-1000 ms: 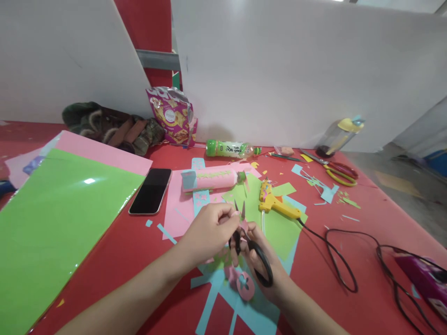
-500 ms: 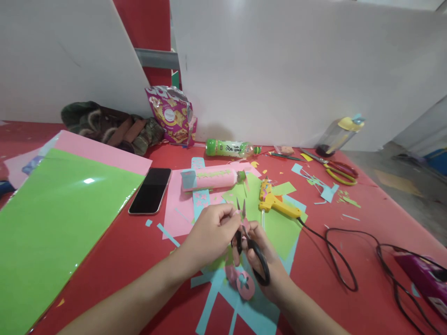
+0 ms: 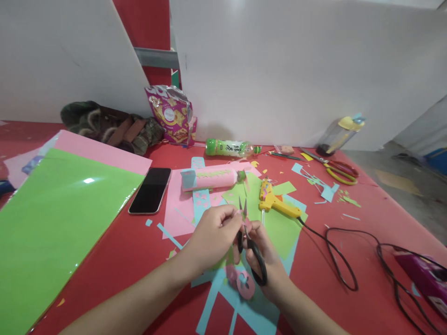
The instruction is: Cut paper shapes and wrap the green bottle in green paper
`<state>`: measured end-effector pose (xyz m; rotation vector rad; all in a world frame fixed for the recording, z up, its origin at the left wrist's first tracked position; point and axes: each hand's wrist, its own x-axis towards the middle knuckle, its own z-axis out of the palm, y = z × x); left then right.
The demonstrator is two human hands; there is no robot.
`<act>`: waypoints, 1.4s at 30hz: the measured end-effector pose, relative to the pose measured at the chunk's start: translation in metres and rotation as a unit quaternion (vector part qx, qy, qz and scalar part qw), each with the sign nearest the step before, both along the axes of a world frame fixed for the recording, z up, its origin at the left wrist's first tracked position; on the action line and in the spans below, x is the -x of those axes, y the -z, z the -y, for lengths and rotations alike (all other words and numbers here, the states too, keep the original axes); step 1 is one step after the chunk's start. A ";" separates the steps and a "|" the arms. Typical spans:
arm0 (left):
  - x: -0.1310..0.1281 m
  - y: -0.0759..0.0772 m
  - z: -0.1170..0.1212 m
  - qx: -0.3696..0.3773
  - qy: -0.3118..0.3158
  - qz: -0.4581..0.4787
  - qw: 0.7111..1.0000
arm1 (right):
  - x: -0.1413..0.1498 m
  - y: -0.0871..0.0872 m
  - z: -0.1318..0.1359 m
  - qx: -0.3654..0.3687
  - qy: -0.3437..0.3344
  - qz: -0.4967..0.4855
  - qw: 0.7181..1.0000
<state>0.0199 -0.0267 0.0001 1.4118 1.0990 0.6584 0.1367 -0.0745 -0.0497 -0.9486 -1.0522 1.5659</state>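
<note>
Between L hand's (image 3: 218,230) fingertips, pinched: sm. pc. of pink paper (image 3: 247,224), right by the scissors' (image 3: 258,263) blades. R hand's (image 3: 265,253) fingers curl round the black handles, blades slightly apart, tips pointing away. Nearer than the fingers: pink disc (image 3: 247,292) w/ cut-out. Beyond: pink bottle (image 3: 218,178) on its side; yellow glue gun (image 3: 277,204) to R.

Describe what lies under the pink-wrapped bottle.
Blue paper shows on both sides of the pink-wrapped bottle, apparently passing beneath; a pink sheet shows at its near side. Whatever the bottle covers cannot be seen.
</note>
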 end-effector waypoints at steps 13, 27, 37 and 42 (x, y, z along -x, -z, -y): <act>0.000 0.000 0.000 -0.015 -0.009 -0.012 1.000 | 0.001 -0.001 0.000 0.021 0.020 -0.012 1.000; 0.005 0.000 -0.006 -0.044 0.005 -0.058 0.997 | 0.002 0.000 -0.002 0.049 0.057 -0.045 0.996; 0.016 0.002 -0.014 -0.044 0.147 -0.110 0.982 | -0.002 -0.002 -0.003 0.015 0.095 -0.050 0.994; 0.019 0.003 -0.015 -0.034 0.237 -0.142 0.960 | -0.003 -0.002 -0.005 0.050 0.126 -0.074 0.988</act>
